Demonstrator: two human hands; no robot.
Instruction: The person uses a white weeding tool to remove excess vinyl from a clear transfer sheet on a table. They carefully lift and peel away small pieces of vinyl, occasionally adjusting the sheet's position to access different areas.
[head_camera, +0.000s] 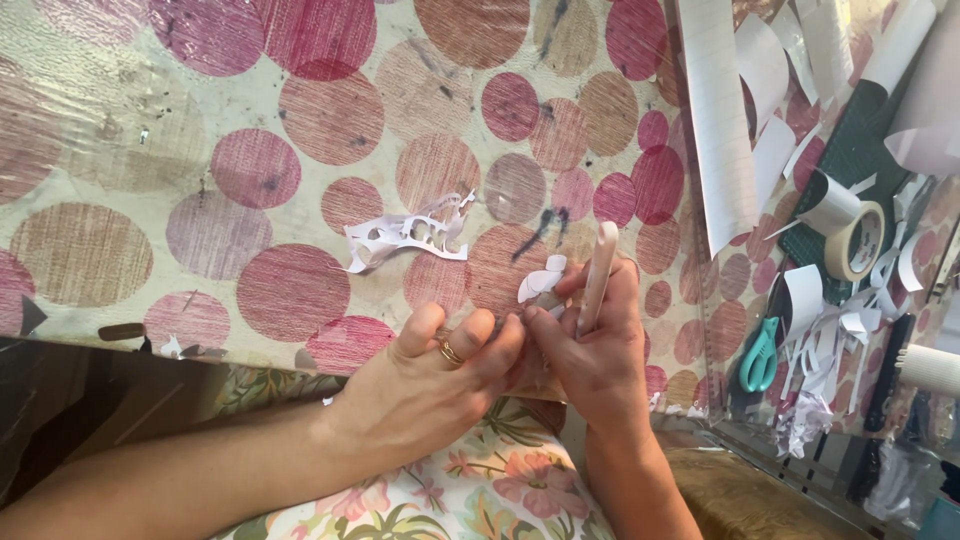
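Right hand (600, 350) gripping a pale craft knife (598, 275), fingers wrapped tight. Left hand (440, 375) pinching a small white paper piece (541, 281) at the tabletop (200, 150) edge.

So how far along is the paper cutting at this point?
One cut-out white shape already lies finished-looking on the dotted tablecloth, with offcuts piled at right. In hand: the right hand holds a pale craft knife on a small white piece steadied by the left hand. How much remains is unclear.

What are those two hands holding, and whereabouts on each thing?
The right hand grips a pale pen-shaped craft tool by its lower shaft. The left hand pinches a small white paper cut-out at its lower edge.
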